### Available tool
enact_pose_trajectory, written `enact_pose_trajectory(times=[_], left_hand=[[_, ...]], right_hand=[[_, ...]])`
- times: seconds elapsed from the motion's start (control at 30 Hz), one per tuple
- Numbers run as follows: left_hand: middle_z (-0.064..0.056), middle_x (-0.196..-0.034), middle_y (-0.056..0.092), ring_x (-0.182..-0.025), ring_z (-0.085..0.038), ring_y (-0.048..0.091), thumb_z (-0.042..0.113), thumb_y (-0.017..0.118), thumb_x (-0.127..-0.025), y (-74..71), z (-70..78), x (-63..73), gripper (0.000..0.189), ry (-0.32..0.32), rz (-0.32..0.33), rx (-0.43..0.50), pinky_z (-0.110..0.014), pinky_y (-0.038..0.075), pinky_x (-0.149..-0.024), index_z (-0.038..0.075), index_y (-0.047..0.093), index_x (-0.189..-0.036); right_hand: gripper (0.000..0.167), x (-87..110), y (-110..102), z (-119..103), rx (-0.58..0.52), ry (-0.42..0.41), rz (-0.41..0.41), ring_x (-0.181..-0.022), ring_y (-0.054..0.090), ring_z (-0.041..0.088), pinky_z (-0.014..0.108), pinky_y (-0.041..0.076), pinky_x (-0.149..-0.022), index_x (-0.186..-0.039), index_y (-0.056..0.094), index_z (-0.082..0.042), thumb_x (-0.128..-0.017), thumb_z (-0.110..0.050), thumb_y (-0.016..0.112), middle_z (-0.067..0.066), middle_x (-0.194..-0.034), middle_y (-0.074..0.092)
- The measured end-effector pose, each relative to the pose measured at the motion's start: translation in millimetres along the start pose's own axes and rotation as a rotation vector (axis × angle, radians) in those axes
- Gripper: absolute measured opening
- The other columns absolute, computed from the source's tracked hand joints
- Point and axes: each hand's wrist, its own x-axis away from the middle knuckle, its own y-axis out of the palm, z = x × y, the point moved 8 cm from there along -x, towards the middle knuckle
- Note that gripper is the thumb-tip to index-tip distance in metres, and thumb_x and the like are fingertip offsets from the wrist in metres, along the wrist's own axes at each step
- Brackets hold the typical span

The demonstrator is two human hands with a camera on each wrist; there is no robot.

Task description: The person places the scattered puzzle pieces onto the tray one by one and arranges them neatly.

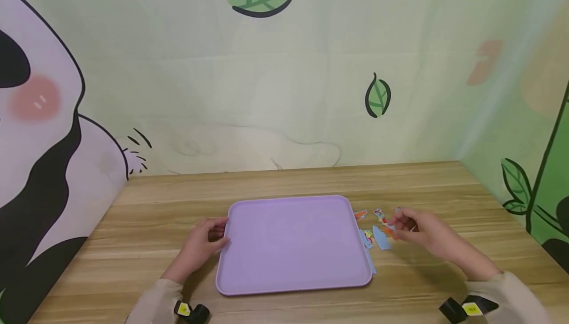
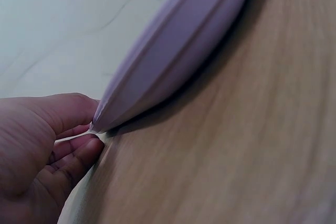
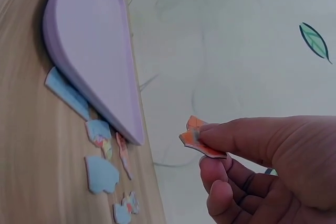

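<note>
A light purple tray [image 1: 293,247] lies on the wooden table. My left hand [image 1: 200,245] is at its left edge, thumb and fingers pinching the rim in the left wrist view. To the right of the tray, my right hand [image 1: 426,232] pinches an orange puzzle piece [image 3: 202,144] between thumb and fingers, raised off the table. Several more puzzle pieces lie by the tray's right side, among them a plain blue piece [image 1: 381,239] and an orange one [image 1: 361,214]. Some pieces are partly covered by the tray's edge.
The wood-grain table [image 1: 186,190] meets a pale green printed cloth [image 1: 284,77] behind it. A large panda print [image 1: 44,166] is on the left side, and printed green leaves [image 1: 515,185] are on the right. Each wrist carries a small black camera.
</note>
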Motion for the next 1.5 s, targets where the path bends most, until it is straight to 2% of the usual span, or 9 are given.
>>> enact_pose_trajectory(times=[0.3,0.57,0.7,1.17,1.5], left_hand=[[-0.021,-0.109,0.06,-0.099,-0.031,0.065,-0.004,0.07,-0.081,-1.1,0.4,1.6,0.044,-0.002,-0.003,-0.008,-0.029,0.058,-0.087,-0.009,0.057,-0.123],[-0.021,-0.11,0.061,-0.1,-0.032,0.066,-0.003,0.07,-0.082,-1.5,-1.5,2.3,0.045,-0.011,-0.007,-0.009,-0.033,0.058,-0.089,-0.01,0.057,-0.124],[-0.021,-0.11,0.06,-0.1,-0.032,0.065,-0.004,0.07,-0.081,-0.9,-1.0,1.3,0.045,-0.006,-0.003,-0.008,-0.031,0.058,-0.088,-0.01,0.057,-0.123],[-0.02,-0.112,0.059,-0.101,-0.032,0.065,-0.005,0.07,-0.081,-0.3,0.3,1.2,0.045,-0.011,-0.001,-0.003,-0.033,0.058,-0.089,-0.009,0.057,-0.124],[-0.02,-0.111,0.059,-0.1,-0.031,0.065,-0.004,0.07,-0.081,-0.4,0.0,1.1,0.045,-0.009,0.002,-0.023,-0.033,0.058,-0.088,-0.008,0.057,-0.124]], right_hand=[[0.013,-18.0,5,-15,-0.032,0.02,-0.015,-0.072,0.052,-0.001,0.017,0.049,-0.061,-0.098,0.064,-0.004,-0.086,-0.01,0.069,0.0,-0.084,0.062],[0.01,-35.5,16,-28,-0.042,-0.009,-0.046,-0.072,0.052,0.001,0.017,0.049,-0.059,-0.097,0.064,-0.003,-0.088,-0.005,0.065,0.002,-0.083,0.062],[0.013,-45.6,23,-33,-0.045,-0.007,-0.048,-0.073,0.052,0.002,0.017,0.048,-0.061,-0.097,0.064,-0.004,-0.086,-0.007,0.068,0.001,-0.084,0.062],[0.013,-80.6,66,-59,-0.149,-0.078,-0.114,-0.072,0.054,0.004,0.016,0.048,-0.061,-0.096,0.064,-0.001,-0.084,-0.005,0.069,0.006,-0.082,0.063],[0.01,-100.7,97,-76,-0.146,-0.15,-0.134,-0.065,0.052,0.0,0.014,0.048,-0.058,-0.091,0.065,-0.001,-0.082,-0.001,0.069,0.005,-0.076,0.064]])
